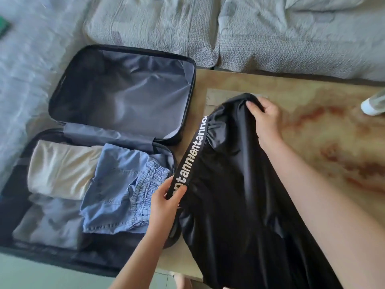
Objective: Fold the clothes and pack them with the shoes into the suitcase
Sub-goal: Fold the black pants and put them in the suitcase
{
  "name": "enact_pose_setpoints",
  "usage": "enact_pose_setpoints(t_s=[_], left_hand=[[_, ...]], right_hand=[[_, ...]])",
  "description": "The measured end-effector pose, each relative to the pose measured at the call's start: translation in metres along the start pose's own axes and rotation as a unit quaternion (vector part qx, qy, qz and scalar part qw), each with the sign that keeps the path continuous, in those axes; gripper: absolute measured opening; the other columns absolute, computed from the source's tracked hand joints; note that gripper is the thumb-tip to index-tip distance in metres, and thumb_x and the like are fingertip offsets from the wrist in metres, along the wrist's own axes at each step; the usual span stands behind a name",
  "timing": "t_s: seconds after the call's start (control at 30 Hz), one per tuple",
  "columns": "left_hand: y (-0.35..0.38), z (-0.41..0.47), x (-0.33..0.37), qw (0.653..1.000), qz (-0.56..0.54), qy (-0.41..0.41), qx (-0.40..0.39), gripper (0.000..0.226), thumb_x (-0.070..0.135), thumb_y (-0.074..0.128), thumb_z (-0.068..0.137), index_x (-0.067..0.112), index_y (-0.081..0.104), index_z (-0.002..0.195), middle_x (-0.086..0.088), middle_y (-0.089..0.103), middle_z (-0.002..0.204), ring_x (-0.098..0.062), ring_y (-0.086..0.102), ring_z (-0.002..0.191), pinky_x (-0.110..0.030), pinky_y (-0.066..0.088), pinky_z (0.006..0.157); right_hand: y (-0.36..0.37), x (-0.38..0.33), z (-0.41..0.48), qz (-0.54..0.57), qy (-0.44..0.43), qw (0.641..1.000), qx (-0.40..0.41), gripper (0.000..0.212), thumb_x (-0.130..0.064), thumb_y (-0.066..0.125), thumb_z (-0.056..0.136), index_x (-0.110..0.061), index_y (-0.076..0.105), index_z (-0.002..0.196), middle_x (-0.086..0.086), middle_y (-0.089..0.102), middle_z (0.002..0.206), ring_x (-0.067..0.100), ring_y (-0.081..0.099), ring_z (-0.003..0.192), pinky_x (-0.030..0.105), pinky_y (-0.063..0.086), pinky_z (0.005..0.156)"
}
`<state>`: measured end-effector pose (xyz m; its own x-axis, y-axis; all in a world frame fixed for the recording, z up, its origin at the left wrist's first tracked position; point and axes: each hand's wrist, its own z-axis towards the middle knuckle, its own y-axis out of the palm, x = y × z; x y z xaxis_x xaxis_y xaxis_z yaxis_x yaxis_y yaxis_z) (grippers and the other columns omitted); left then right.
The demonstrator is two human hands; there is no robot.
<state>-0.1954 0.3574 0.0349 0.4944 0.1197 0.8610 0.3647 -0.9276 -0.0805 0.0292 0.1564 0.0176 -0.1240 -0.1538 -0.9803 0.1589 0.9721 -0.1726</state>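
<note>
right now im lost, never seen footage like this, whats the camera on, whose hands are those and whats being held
There is no machine here: the two grips are a person's bare hands. The single picture comes from a wide-angle camera worn on the person's head, looking forward and down.

The left hand pinches the lettered waistband of a black garment, and the right hand grips its far end. The cloth drapes over a brown marbled table.

To the left lies an open suitcase. Its near half holds a folded cream garment, blue denim shorts and a grey garment. Its far half shows grey lining. Behind is a quilted grey cover.

A white object at the right edge is cut off, and I cannot tell what it is.
</note>
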Motion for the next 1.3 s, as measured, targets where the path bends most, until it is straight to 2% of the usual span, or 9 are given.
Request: enact_pose_setpoints(t_s=[0.1,0.2,0.33,0.4,0.57,0.7,0.8,1.03,1.3], left_hand=[[-0.032,0.0,0.001,0.998,-0.015,0.022,0.064,0.02,0.002,0.062,0.088,0.015,0.069,0.101,0.0,0.074,0.09,-0.008,0.068,0.083,-0.015,0.052,0.069],[-0.061,0.0,-0.004,0.993,-0.009,0.024,0.116,0.018,0.005,0.063,0.088,0.017,0.069,0.1,0.001,0.073,0.092,-0.011,0.067,0.087,-0.019,0.052,0.075],[-0.088,0.008,-0.012,0.983,-0.006,0.032,0.182,0.022,0.004,0.063,0.088,0.024,0.068,0.095,0.009,0.072,0.086,-0.006,0.065,0.083,-0.02,0.052,0.076],[-0.101,0.016,-0.022,0.979,-0.009,0.008,0.206,0.021,0.007,0.063,0.088,0.023,0.067,0.101,0.004,0.072,0.093,-0.014,0.067,0.092,-0.031,0.055,0.08],[-0.119,0.035,-0.053,0.967,0.049,-0.063,0.243,0.025,0.017,0.067,0.084,0.035,0.063,0.1,0.005,0.07,0.095,-0.018,0.067,0.092,-0.049,0.054,0.086],[-0.12,0.041,-0.056,0.954,0.114,-0.11,0.255,0.039,0.028,0.071,0.082,0.034,0.057,0.118,0.007,0.064,0.102,-0.015,0.063,0.096,-0.041,0.051,0.089],[-0.117,0.041,-0.052,0.93,0.243,-0.081,0.263,0.049,0.031,0.071,0.082,0.025,0.055,0.128,0.0,0.058,0.118,-0.021,0.046,0.118,-0.039,0.038,0.1],[-0.081,0.04,-0.035,0.924,0.31,0.045,0.22,0.042,0.02,0.068,0.085,0.025,0.057,0.125,0.001,0.048,0.128,-0.018,0.03,0.126,-0.035,0.032,0.103],[-0.005,0.033,-0.03,0.903,0.379,0.199,0.04,0.044,0.015,0.067,0.086,0.029,0.057,0.126,0.01,0.05,0.127,-0.009,0.039,0.121,-0.031,0.039,0.104]], right_hand=[[0.048,-0.02,0.001,0.021,-0.01,0.999,-0.045,0.017,-0.029,0.068,0.076,-0.028,0.075,0.091,-0.006,0.073,0.101,0.013,0.065,0.102,0.041,0.045,0.103],[0.093,-0.038,-0.003,0.044,-0.036,0.995,-0.086,0.022,-0.013,0.062,0.079,-0.029,0.074,0.088,-0.006,0.073,0.097,0.009,0.064,0.096,0.037,0.045,0.102],[0.149,-0.043,0.0,0.014,-0.034,0.992,-0.119,0.021,-0.022,0.064,0.077,-0.04,0.074,0.082,-0.016,0.072,0.095,0.009,0.064,0.101,0.039,0.042,0.104],[0.17,-0.033,-0.001,-0.056,-0.04,0.989,-0.129,0.019,-0.026,0.064,0.08,-0.045,0.071,0.081,-0.023,0.07,0.093,0.006,0.063,0.102,0.041,0.037,0.106],[0.192,0.0,-0.015,-0.316,-0.034,0.937,-0.147,0.026,-0.029,0.06,0.091,-0.033,0.067,0.116,-0.005,0.067,0.117,0.016,0.05,0.118,0.041,0.015,0.111],[0.191,0.018,-0.021,-0.366,-0.05,0.912,-0.175,0.053,-0.027,0.067,0.087,-0.032,0.05,0.137,0.008,0.051,0.134,0.023,0.031,0.134,0.038,0.01,0.112],[0.178,0.021,-0.028,-0.376,-0.069,0.907,-0.178,0.069,-0.025,0.068,0.086,-0.027,0.036,0.146,0.001,0.034,0.152,0.024,0.022,0.141,0.043,0.009,0.114],[0.123,0.036,-0.049,-0.338,-0.062,0.923,-0.171,0.068,-0.028,0.07,0.084,-0.025,0.039,0.145,-0.001,0.035,0.152,0.022,0.027,0.14,0.039,0.013,0.111],[-0.014,0.086,-0.1,-0.344,0.054,0.933,-0.087,0.055,-0.024,0.074,0.082,-0.021,0.054,0.133,0.004,0.053,0.135,0.028,0.04,0.125,0.039,0.025,0.105]])
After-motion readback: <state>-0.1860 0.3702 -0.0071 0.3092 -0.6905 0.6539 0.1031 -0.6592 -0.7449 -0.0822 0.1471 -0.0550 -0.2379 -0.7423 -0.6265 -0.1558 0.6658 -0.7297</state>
